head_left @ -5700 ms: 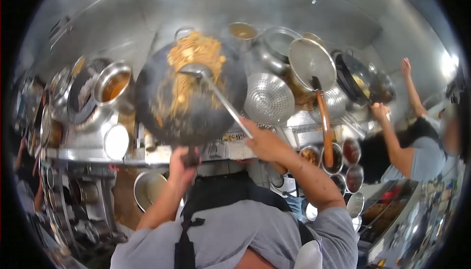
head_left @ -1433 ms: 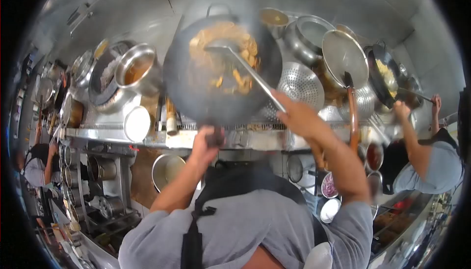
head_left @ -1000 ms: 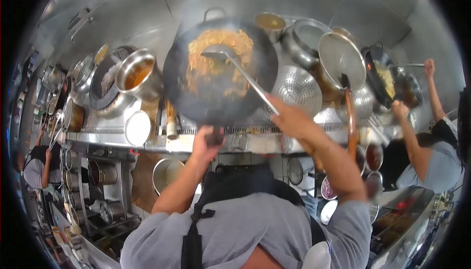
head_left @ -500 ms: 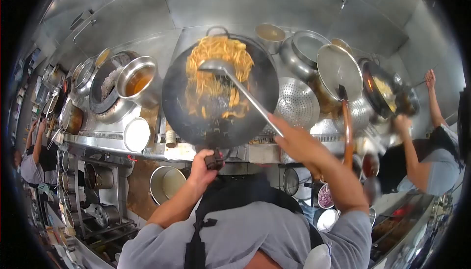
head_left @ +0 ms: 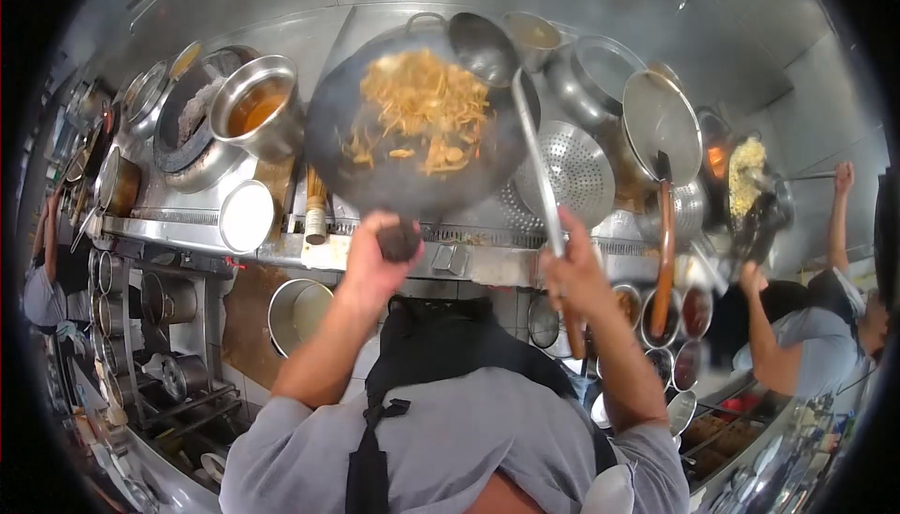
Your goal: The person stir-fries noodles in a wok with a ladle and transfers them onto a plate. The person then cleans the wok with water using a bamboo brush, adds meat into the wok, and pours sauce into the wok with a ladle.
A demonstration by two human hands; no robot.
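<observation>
My left hand (head_left: 373, 256) is wrapped round the dark handle of a large black wok (head_left: 328, 130). Noodles (head_left: 422, 92) lie in a loose, slightly blurred heap inside it, with a few pieces scattered toward the near side. In my right hand (head_left: 577, 268) is a long-handled ladle (head_left: 483, 48), its wooden grip end pointing down past my fingers. The ladle's bowl sits over the wok's far right rim, apart from the noodle heap. Just right of the wok lies a perforated strainer (head_left: 572, 172), partly crossed by the ladle's shaft.
A metal pot of orange-brown liquid (head_left: 253, 116) and a white round container (head_left: 247, 216) stand left. A bamboo brush (head_left: 316, 209) lies by the wok. Right are a fine-mesh strainer (head_left: 661, 125) with a wooden handle and a co-worker (head_left: 806, 327) at another wok (head_left: 750, 186).
The ladle has moved from over the noodles to the wok's far right rim, and my right hand has shifted right. The noodles have shifted and spread, and the wok appears lifted or tilted.
</observation>
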